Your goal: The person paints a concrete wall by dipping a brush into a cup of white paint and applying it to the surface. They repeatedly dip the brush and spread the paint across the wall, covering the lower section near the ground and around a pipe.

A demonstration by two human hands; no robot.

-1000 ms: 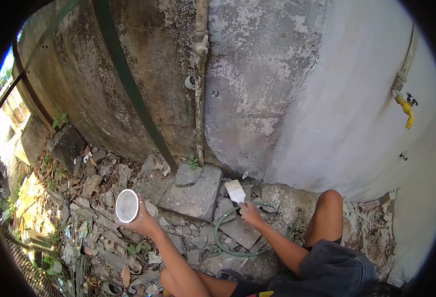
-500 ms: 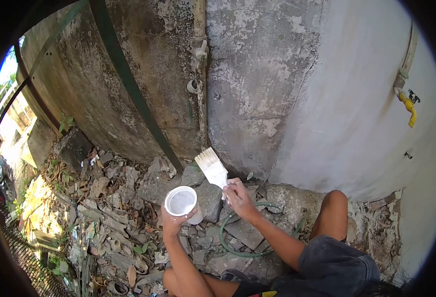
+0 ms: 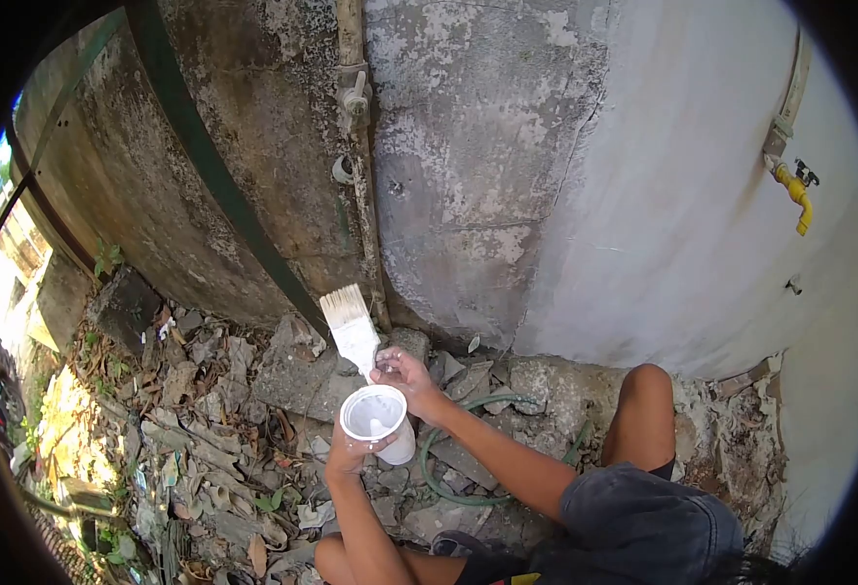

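Observation:
My left hand [image 3: 354,450] is wrapped round a white plastic cup [image 3: 400,447] with whitish liquid inside. A white-handled paintbrush [image 3: 356,339] is gripped in my right hand [image 3: 404,378], just behind the cup's rim. Its pale bristles point up toward the wall and touch nothing. The lower end of the brush handle is hidden behind the cup and my fingers. White smears mark the fingers of both hands.
A weathered wall [image 3: 468,175] has a pale smooth section [image 3: 682,195] at right with a yellow tap [image 3: 795,198]. A pipe [image 3: 362,195] and a green metal strip [image 3: 205,146] stand before it. Rubble, dry leaves and a green hose [image 3: 434,478] cover the ground.
My right hand has brought the brush left, close to the cup, and the brush stands more upright. The cup sits slightly lower and to the right in view. The camera view has shifted a little.

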